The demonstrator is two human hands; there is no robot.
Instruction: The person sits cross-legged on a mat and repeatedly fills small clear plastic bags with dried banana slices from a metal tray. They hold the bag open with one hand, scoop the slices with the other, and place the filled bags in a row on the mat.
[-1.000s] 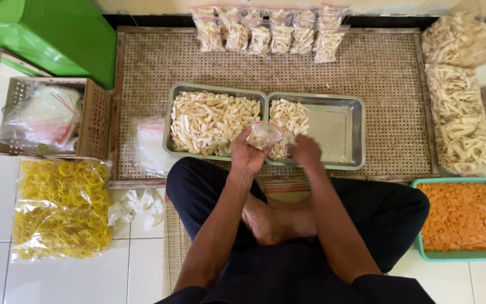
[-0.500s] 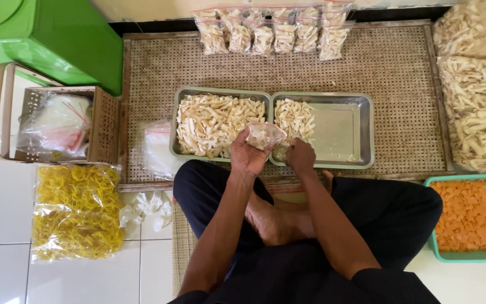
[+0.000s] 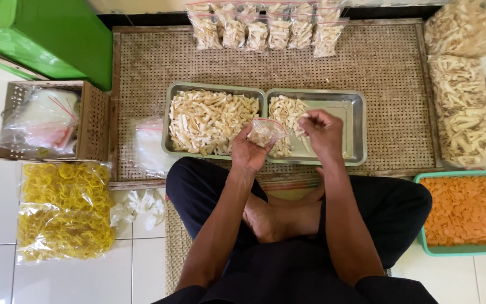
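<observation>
My left hand holds a small clear plastic bag, partly filled with pale stick snacks, over the seam between two metal trays. My right hand is over the right tray, fingers pinched on a few pale sticks next to the small heap there. The left tray is full of the same pale sticks. I sit cross-legged on a woven mat.
Several filled small bags line the mat's far edge. Large bags of pale sticks lie at the right, above a teal tub of orange chips. On the left: a bag of yellow rings, a basket of empty bags, a green stool.
My right hand has moved from the small bag out to the heap in the right tray. The left hand keeps holding the bag. The camera has shifted slightly.
</observation>
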